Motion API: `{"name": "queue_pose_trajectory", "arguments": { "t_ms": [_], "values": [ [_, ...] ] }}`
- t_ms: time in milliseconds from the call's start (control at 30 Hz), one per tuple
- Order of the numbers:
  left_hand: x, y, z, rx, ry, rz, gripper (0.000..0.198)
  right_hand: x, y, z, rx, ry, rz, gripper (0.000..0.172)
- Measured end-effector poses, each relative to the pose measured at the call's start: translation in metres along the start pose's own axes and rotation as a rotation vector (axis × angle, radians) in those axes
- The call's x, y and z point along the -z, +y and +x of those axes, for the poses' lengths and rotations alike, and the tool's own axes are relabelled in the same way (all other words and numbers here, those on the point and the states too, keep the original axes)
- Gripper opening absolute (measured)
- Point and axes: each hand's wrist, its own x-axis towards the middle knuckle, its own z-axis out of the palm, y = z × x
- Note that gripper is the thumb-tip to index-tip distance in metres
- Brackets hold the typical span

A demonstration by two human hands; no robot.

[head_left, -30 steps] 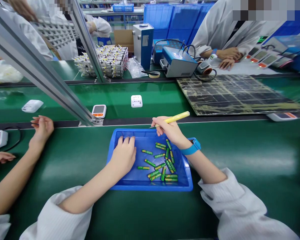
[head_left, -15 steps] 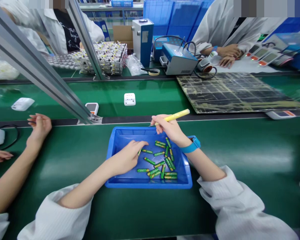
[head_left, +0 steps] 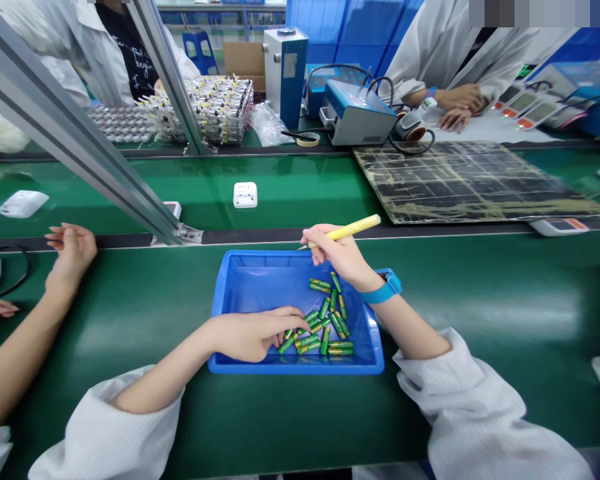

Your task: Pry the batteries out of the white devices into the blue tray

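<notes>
A shallow blue plastic tray (head_left: 295, 368) sits on the green belt straight ahead of me, holding several green-and-yellow cylindrical batteries (head_left: 325, 340). My left hand (head_left: 250, 335) lies over the lower part of the tray, its fingers across the batteries. Part of the pile is hidden under it. My right hand (head_left: 337, 255), with a blue wristband (head_left: 386, 288), hovers over the tray's far edge, shut on a yellow-handled pointed tool (head_left: 347, 229). The tool's thin tip points left.
Another person's hands (head_left: 71, 257) rest on the belt to my left. An aluminium rail (head_left: 85, 127) runs diagonally past them. Beyond it lie a white device (head_left: 245, 195) and a dark mat (head_left: 470, 183). A co-worker's hands (head_left: 455, 110) rest further back, near several monitors.
My left hand has slid right and towards me, from the tray's far wall onto the batteries, and the pile has bunched up. My right hand and its tool have barely moved.
</notes>
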Motion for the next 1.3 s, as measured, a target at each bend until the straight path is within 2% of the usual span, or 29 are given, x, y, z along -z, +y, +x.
{"name": "queue_pose_trajectory", "arguments": {
  "t_ms": [133,433,667,1033,1300],
  "values": [
    [0.0005,0.0028,-0.0013,0.008,-0.035,-0.003,0.07,-0.0001,0.0006,0.0002,0.002,-0.004,0.026,0.024],
    [0.002,0.005,-0.0009,0.054,-0.018,0.035,0.061,0.0005,0.0015,0.0008,0.005,-0.018,-0.012,0.026],
    [-0.001,0.0005,0.0018,0.1,0.041,0.029,0.056,0.0007,0.0022,0.0009,0.015,-0.029,-0.006,0.026],
    [-0.0018,0.0004,0.0028,0.056,0.076,0.066,0.059,0.0024,0.0043,0.0007,0.029,-0.034,-0.029,0.028],
    [-0.0012,0.0005,0.0038,0.062,0.137,0.067,0.046,0.0019,0.0038,0.0009,0.021,-0.028,-0.05,0.03]
  ]
}}
